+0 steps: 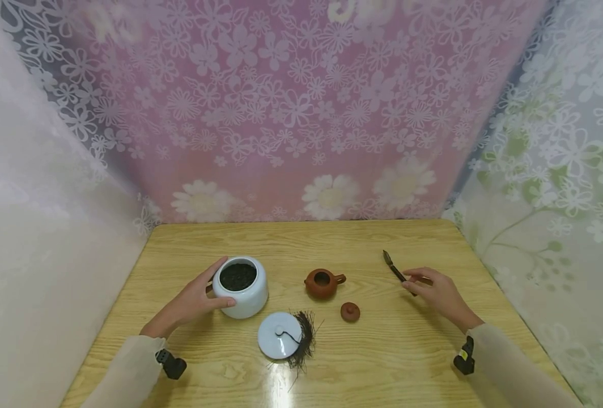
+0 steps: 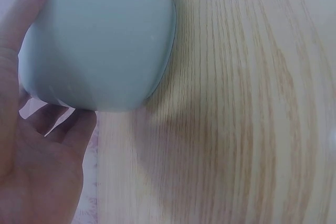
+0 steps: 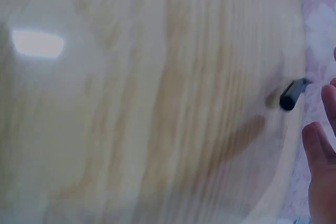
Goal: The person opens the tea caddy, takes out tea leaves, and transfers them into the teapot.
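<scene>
My left hand grips a white round jar by its side, fingers behind and thumb in front. Dark, loose tea leaves show through its mouth. The left wrist view has the smooth jar wall tilted beside the hand. Over at the right, my right hand is at the handle of a slender dark tool with a brownish, scoop-like tip. In the right wrist view, the fingers are spread and a gap shows between them and the handle end.
A small brown clay teapot stands mid-table, its lid lying near it. The jar's white lid lies in front, against a bunch of dark, thin strands. Patterned curtains enclose the wooden table.
</scene>
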`<state>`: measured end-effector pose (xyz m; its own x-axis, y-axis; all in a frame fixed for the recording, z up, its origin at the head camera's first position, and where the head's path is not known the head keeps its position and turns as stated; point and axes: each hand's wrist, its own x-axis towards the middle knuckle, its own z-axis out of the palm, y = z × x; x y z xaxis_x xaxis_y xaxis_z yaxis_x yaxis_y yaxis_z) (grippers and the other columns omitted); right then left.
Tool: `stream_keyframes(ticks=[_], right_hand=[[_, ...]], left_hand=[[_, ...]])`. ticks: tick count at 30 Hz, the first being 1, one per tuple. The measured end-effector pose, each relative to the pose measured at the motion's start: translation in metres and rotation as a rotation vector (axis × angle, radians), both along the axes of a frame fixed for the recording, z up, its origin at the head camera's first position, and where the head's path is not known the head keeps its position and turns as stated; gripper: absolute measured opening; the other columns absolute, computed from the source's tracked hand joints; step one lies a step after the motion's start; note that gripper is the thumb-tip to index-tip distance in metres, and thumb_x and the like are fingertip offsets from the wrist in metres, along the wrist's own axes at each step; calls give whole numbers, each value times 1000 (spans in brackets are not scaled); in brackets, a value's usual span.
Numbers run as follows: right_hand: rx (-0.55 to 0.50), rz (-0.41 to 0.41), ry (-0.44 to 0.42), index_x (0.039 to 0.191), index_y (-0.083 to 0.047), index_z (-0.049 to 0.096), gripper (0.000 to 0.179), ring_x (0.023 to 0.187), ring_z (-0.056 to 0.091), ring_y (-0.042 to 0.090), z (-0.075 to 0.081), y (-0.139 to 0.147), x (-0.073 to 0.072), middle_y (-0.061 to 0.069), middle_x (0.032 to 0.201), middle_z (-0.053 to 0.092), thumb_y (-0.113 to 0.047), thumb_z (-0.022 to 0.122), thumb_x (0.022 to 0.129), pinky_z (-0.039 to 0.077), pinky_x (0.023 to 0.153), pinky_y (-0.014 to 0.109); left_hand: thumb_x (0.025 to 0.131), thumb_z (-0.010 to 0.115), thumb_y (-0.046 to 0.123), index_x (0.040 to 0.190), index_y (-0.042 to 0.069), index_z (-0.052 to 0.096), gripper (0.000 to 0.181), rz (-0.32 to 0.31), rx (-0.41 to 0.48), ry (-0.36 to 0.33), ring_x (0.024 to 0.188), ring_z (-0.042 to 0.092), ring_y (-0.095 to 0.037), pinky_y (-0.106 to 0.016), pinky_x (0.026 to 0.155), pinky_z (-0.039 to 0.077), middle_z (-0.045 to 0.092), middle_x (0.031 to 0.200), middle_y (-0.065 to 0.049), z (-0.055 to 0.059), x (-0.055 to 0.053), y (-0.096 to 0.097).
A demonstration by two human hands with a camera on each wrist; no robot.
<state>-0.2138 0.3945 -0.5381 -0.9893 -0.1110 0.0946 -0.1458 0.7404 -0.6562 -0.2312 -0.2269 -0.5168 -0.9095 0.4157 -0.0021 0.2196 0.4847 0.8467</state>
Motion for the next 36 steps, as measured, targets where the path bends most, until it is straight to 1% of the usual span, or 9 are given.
stream_keyframes(ticks=[3, 6, 13, 17, 22, 25, 29, 33, 36], right_hand=[[24, 5, -1, 145, -9, 70, 51, 132, 66, 48, -3, 7, 0, 6, 118, 75, -42, 74, 106, 56, 105, 67], [63, 16, 3, 144, -6, 70, 53, 124, 70, 42, -6, 13, 0, 6, 116, 75, -40, 76, 104, 55, 106, 67], [143, 21, -9, 145, -3, 68, 59, 105, 73, 24, -12, 23, 0, 2, 110, 72, -39, 81, 100, 61, 94, 49], [171, 31, 20, 133, -5, 76, 46, 99, 71, 21, -13, 25, 0, 4, 108, 72, -38, 80, 101, 62, 87, 46], [196, 17, 61, 117, -8, 82, 24, 93, 68, 19, -15, 25, -2, 4, 104, 74, -27, 80, 102, 59, 82, 41], [205, -4, 74, 115, -6, 82, 18, 90, 67, 20, -15, 25, -4, 6, 101, 73, -18, 80, 102, 58, 79, 40], [195, -34, 72, 114, -3, 81, 16, 91, 69, 26, -13, 26, -7, 10, 101, 70, -13, 77, 102, 60, 80, 48], [165, -59, 53, 118, -3, 78, 18, 99, 71, 35, -10, 29, -11, 15, 108, 70, -16, 73, 106, 61, 84, 55], [121, -74, 3, 125, -4, 75, 24, 106, 73, 39, -7, 32, -15, 19, 117, 73, -23, 68, 111, 62, 88, 57]], left_hand=[[94, 89, 38, 177, 15, 15, 114, -4, -7, 5, 162, 29, -52, -70, 126, 35, 23, 180, -21, 0, 0, 0], [93, 90, 39, 177, 17, 15, 115, 6, -4, -5, 163, 29, -51, -69, 127, 34, 23, 181, -19, 0, -1, 0], [91, 91, 40, 177, 19, 15, 117, 11, -1, -16, 164, 29, -48, -69, 128, 33, 23, 181, -16, 0, -2, -1], [91, 92, 40, 177, 19, 15, 118, 15, -3, -20, 164, 29, -49, -69, 128, 34, 23, 181, -17, 0, -2, -1], [91, 91, 39, 177, 16, 15, 117, 8, 4, -15, 163, 30, -49, -68, 127, 36, 22, 181, -17, -3, -1, -1], [92, 91, 38, 177, 14, 15, 117, 1, 13, -12, 163, 29, -50, -68, 126, 36, 22, 181, -17, -4, -1, -1], [92, 91, 38, 177, 14, 15, 117, -3, 21, -12, 163, 29, -50, -68, 127, 36, 23, 181, -17, -4, -1, 0], [92, 91, 38, 177, 16, 15, 116, -2, 19, -11, 163, 30, -50, -68, 127, 36, 22, 181, -17, -3, -2, 0], [92, 91, 37, 177, 18, 14, 116, -3, 21, -10, 163, 29, -50, -68, 127, 36, 22, 181, -17, -2, -2, 0]])
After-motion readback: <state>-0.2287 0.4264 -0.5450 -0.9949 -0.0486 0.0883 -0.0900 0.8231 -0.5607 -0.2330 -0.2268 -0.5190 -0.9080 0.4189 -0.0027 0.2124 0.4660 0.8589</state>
